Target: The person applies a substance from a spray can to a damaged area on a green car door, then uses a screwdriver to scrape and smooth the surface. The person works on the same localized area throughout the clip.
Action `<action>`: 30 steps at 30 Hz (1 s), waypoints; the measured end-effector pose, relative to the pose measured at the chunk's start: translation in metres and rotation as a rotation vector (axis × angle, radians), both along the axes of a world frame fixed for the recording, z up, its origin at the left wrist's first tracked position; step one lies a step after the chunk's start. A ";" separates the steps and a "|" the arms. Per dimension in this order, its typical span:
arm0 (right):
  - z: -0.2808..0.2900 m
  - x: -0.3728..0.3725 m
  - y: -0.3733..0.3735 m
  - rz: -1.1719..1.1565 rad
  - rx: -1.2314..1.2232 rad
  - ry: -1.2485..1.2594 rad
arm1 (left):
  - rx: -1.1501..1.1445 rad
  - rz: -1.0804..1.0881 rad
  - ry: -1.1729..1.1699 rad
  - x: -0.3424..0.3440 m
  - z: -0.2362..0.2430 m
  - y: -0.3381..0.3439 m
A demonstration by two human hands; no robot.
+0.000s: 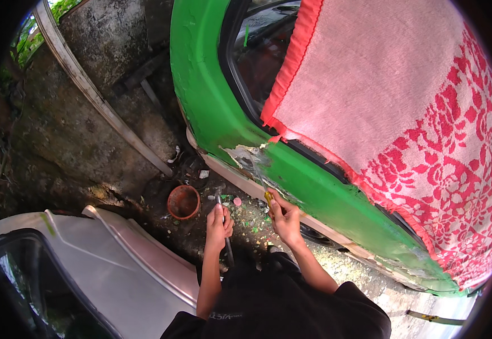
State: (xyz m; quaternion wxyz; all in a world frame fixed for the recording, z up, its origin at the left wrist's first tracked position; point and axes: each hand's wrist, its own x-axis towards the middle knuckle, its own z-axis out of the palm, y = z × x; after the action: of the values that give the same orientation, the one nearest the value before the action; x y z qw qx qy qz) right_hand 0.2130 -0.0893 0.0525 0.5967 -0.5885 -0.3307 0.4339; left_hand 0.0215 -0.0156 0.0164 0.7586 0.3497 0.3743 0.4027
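Note:
My right hand (285,219) is closed around the yellow handle of a screwdriver (268,196). Its thin shaft slants up and away, with the tip at or close to a damaged patch (249,157) on the green car (308,183), where paint has flaked and pale filler shows. Lower and to the left, my left hand (218,227) grips what looks like a hammer (229,248) by its dark shaft; the small head sits just above my fist. The two tools are apart. Whether the screwdriver tip touches the car is too fine to tell.
A red and pink floral towel (370,96) drapes over the green car's window. A silver car (122,271) stands close at lower left. A clay pot (183,202) and paint chips (249,226) lie on the ground between. A long curved strip (88,90) leans near the stained wall (59,124).

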 end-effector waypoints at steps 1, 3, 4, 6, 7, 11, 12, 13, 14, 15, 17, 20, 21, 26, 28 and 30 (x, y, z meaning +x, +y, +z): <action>-0.002 0.000 -0.003 -0.006 0.003 -0.008 | -0.012 0.004 -0.019 -0.001 0.002 -0.001; -0.001 0.001 0.003 -0.001 0.024 -0.055 | -0.001 -0.004 -0.009 -0.002 0.003 0.001; 0.001 0.001 0.007 0.001 0.034 -0.079 | 0.022 -0.011 -0.001 -0.002 0.002 0.005; -0.012 -0.002 0.019 0.030 0.027 -0.143 | 0.024 -0.021 0.001 -0.001 0.001 0.004; -0.014 0.000 0.011 0.003 0.012 -0.127 | 0.012 -0.023 -0.004 0.000 0.001 0.002; -0.018 0.002 -0.019 -0.053 0.070 -0.022 | -0.005 -0.001 0.003 -0.008 0.008 -0.003; -0.010 0.003 -0.020 -0.045 0.049 0.013 | 0.001 -0.005 0.010 -0.008 0.006 -0.002; -0.004 0.005 -0.019 -0.037 0.027 0.047 | 0.006 -0.010 0.018 -0.008 0.003 0.001; -0.005 -0.001 -0.008 -0.033 0.075 0.042 | 0.017 -0.022 0.024 -0.006 0.002 0.005; -0.008 -0.005 0.001 -0.018 0.086 0.088 | 0.009 -0.028 0.016 -0.004 0.001 0.006; 0.000 -0.004 -0.005 -0.031 0.051 0.161 | -0.009 -0.029 0.006 -0.002 0.000 0.006; 0.012 0.001 -0.027 -0.046 -0.014 0.298 | -0.005 -0.038 -0.007 -0.005 0.001 0.004; 0.014 0.001 -0.022 -0.032 -0.015 0.309 | 0.001 -0.045 0.003 -0.004 0.001 0.004; 0.017 -0.007 -0.014 -0.049 0.001 0.320 | 0.013 -0.052 0.007 -0.003 0.001 0.005; 0.015 0.000 -0.028 -0.056 -0.015 0.330 | 0.004 -0.052 -0.005 -0.007 0.000 0.004; 0.016 -0.003 -0.017 -0.047 -0.016 0.307 | -0.005 -0.064 0.007 -0.007 -0.001 0.001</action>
State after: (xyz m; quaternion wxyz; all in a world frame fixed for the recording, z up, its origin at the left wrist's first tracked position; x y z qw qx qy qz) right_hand 0.2099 -0.1066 0.0686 0.6455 -0.5276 -0.2185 0.5073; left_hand 0.0147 -0.0149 0.0156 0.7706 0.3611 0.3667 0.3759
